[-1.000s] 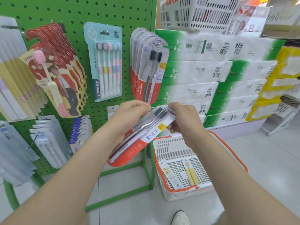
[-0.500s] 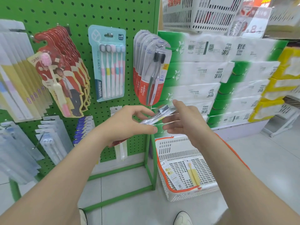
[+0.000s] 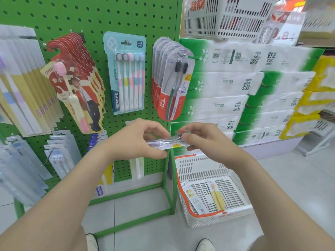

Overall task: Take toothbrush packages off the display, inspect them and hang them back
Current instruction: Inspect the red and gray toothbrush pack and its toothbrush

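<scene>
Head view, toothbrush package edge-on, horizontal

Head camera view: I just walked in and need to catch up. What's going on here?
A person holds a flat clear plastic toothbrush package edge-on: the left hand grips one end, the right hand pinches the other, before the green pegboard display. Above hang red-bottomed toothbrush packs; this one is not yet rehung. A white plastic basket on the floor holds a yellow toothbrush pack.
</scene>
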